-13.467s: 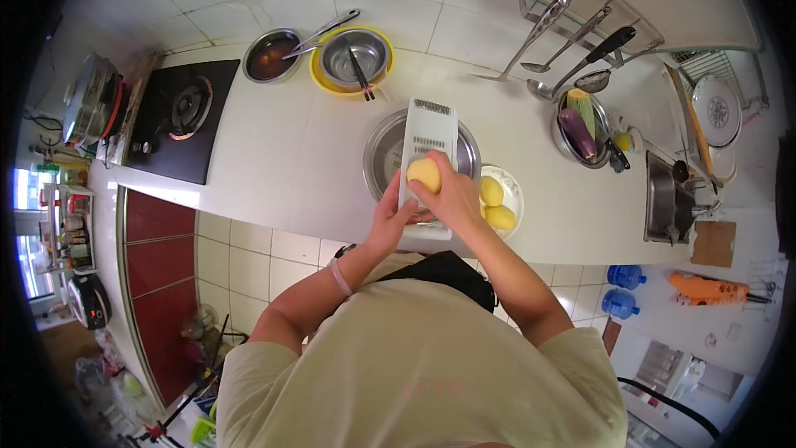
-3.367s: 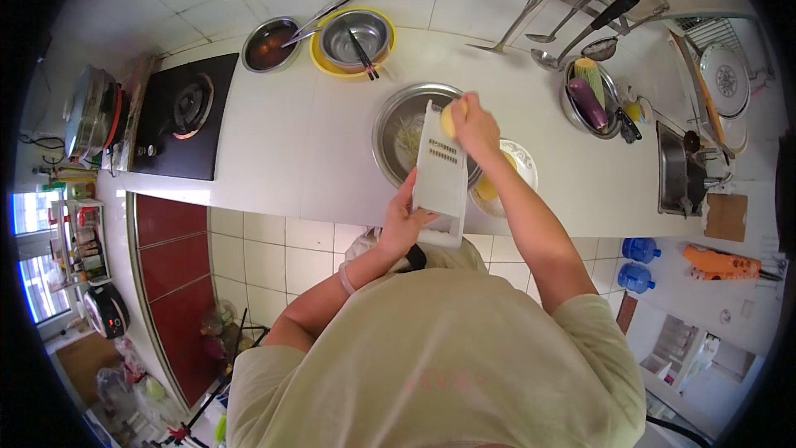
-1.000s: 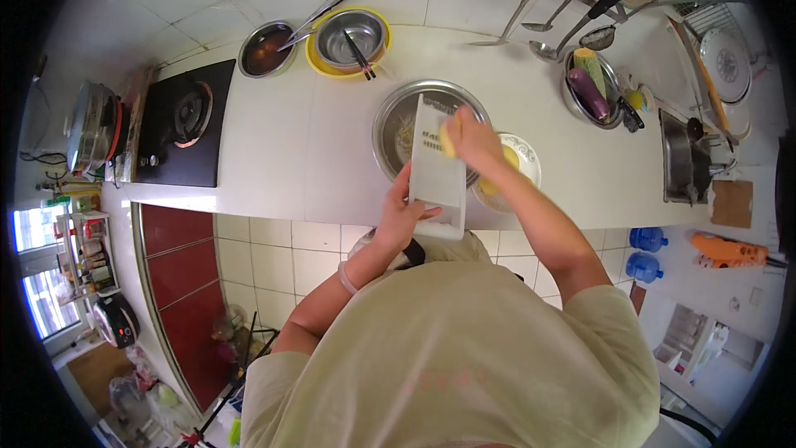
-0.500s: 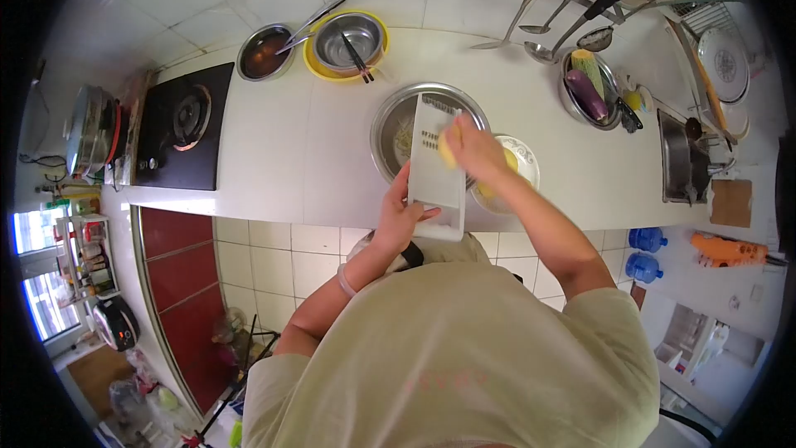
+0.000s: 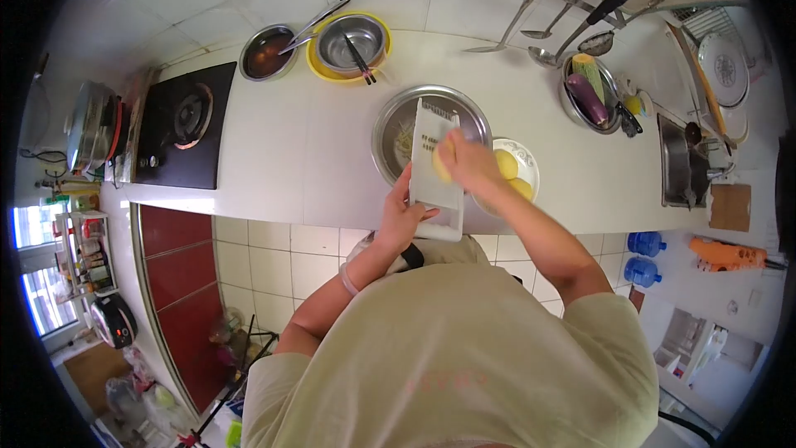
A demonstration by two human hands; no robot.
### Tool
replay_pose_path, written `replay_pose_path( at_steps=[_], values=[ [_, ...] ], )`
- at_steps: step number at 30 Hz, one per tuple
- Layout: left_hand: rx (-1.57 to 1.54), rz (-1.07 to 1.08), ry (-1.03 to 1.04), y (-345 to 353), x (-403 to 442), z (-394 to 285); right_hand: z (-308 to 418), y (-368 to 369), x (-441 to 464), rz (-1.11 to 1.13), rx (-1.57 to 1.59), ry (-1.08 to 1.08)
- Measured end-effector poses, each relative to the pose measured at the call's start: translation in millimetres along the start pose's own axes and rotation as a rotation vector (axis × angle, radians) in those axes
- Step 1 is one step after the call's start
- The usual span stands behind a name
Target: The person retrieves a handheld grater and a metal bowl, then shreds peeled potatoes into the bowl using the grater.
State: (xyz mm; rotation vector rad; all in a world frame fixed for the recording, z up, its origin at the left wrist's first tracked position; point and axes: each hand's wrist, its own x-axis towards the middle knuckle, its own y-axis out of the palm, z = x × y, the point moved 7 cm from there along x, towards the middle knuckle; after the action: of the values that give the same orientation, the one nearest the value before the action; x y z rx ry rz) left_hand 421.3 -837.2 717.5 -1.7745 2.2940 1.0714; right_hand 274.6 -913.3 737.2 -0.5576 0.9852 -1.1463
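My left hand (image 5: pixel 400 217) is wrapped round the lower part of a white grater (image 5: pixel 433 178), which slants over a steel basin (image 5: pixel 381 134). Pale shreds (image 5: pixel 403 139) lie inside the basin. Against the grater's face, my right hand (image 5: pixel 473 164) presses a peeled yellow potato (image 5: pixel 443 158); both are slightly blurred. Just right of the basin, two more yellow potatoes (image 5: pixel 519 189) sit on a patterned white plate (image 5: pixel 527 158), partly behind my right forearm.
Left on the counter (image 5: pixel 282 149) is a black stove (image 5: pixel 184 126). Behind stand a bowl of dark liquid (image 5: pixel 268 51) and a steel bowl in a yellow one (image 5: pixel 352 41) with chopsticks. Right are an eggplant (image 5: pixel 587 98) in a bowl, hanging ladles and a sink (image 5: pixel 681 162).
My right hand has slid down the grater towards me with the potato. The plate's potatoes show more clearly beside my forearm. My left hand keeps its hold on the grater.
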Motion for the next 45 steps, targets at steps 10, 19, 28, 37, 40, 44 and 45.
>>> replay_pose_path(
  at_steps=[10,19,28,37,40,44,45],
  values=[
    [0.124,0.103,0.13,6,-5,15,-37,-37,61,-0.343,0.01,0.2],
    [0.132,0.096,0.19,5,-2,7,9,-11,-8,-0.134,-0.04,-0.008],
    [0.012,0.013,0.076,4,-4,-1,-21,-10,23,-0.194,0.006,0.047],
    [0.184,0.085,0.184,10,-9,10,-33,-18,56,-0.257,-0.004,0.169],
    [0.13,0.098,0.107,9,-9,9,-43,-32,62,-0.299,0.013,0.226],
    [0.153,0.088,0.106,3,-1,11,-9,-17,7,-0.098,0.054,0.076],
    [0.128,0.068,0.092,3,-1,7,0,-16,-5,-0.093,0.08,0.042]
  ],
)
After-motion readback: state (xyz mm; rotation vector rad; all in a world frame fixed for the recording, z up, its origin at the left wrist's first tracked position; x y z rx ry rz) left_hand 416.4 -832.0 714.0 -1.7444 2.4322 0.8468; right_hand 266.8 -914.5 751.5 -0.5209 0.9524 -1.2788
